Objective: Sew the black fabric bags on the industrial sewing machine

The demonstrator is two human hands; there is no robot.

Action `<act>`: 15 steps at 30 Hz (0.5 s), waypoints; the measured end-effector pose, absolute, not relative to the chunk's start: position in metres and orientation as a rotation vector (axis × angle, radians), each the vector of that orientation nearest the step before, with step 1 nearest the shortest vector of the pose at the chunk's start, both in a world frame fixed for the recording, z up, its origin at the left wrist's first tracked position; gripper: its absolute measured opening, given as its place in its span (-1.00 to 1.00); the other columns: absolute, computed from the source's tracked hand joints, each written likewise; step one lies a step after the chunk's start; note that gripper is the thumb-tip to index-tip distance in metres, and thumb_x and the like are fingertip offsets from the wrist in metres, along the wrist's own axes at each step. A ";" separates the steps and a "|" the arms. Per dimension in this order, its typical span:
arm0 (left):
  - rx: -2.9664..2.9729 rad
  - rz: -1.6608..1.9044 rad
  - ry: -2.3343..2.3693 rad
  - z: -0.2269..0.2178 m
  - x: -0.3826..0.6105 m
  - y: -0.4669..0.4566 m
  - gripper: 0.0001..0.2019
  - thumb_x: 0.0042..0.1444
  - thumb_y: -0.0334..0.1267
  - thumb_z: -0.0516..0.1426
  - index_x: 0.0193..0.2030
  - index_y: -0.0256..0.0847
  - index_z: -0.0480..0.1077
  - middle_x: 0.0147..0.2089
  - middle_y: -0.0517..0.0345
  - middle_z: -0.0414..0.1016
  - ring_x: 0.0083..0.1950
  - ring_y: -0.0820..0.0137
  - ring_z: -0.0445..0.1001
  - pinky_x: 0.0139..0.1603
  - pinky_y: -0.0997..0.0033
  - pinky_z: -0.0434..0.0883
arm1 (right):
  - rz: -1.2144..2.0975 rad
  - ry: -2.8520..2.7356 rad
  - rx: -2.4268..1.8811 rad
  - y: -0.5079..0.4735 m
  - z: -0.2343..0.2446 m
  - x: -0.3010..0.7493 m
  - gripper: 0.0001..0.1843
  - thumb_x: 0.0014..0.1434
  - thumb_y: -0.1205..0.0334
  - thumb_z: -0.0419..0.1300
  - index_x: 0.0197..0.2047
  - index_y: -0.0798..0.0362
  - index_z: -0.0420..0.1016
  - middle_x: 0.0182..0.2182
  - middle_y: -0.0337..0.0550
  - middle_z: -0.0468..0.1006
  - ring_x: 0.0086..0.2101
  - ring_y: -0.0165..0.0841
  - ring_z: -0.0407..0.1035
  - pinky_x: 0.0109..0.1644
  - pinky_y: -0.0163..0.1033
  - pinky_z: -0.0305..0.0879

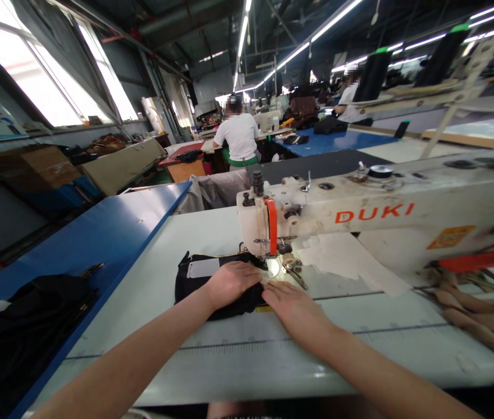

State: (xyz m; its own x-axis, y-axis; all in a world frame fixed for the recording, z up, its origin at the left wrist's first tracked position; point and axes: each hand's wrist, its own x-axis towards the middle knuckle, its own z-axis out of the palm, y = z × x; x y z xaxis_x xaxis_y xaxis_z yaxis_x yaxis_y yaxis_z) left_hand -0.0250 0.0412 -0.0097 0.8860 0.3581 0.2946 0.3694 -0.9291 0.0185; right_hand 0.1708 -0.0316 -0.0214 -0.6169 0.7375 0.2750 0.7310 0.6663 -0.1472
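A small black fabric piece [194, 279] with a white label lies on the pale sewing table [238, 349], under the needle end of a white DUKI sewing machine [360, 215]. My left hand [231, 282] rests flat on the fabric, fingers stretched toward the lit presser foot [279, 262]. My right hand [292, 305] lies flat beside it, its fingertips at the fabric's right edge, just in front of the needle. Neither hand grips anything.
A pile of black fabric [20, 326] sits on the blue side table [98, 233] at left. Beige strips [477, 326] lie at right. A grey bin [216, 192] stands behind the table. Other people sit at workstations far back.
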 end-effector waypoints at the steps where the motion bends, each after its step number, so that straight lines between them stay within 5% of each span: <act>1: -3.001 -0.430 -0.570 -0.008 -0.025 0.041 -0.73 0.29 -0.35 -0.08 -0.03 -0.27 0.40 -0.02 -0.02 0.51 0.04 0.31 0.45 0.07 0.27 0.39 | 0.035 -2.571 -1.166 -0.032 -0.021 0.171 -0.71 0.14 0.57 0.03 -0.12 0.16 0.43 -0.02 0.08 0.49 0.00 -0.21 0.37 0.11 -0.07 0.27; 9: -2.877 -0.387 -0.533 -0.006 -0.020 0.038 -0.77 0.27 -0.41 -0.07 -0.07 -0.37 0.38 -0.01 -0.15 0.48 0.07 0.26 0.42 0.10 0.19 0.39 | 0.038 -2.540 -1.152 -0.036 -0.021 0.172 -0.66 0.13 0.59 0.02 -0.08 0.16 0.43 0.01 0.07 0.48 0.03 -0.23 0.34 0.14 -0.11 0.25; 15: -2.851 -0.322 -0.524 -0.003 -0.017 0.038 -0.77 0.29 -0.40 -0.08 -0.19 -0.34 0.40 -0.17 -0.04 0.52 -0.08 0.31 0.48 -0.05 0.26 0.45 | 0.053 -2.527 -1.150 -0.036 -0.020 0.171 -0.72 0.14 0.55 0.06 -0.10 0.18 0.44 0.00 0.05 0.49 0.01 -0.23 0.35 0.15 -0.10 0.23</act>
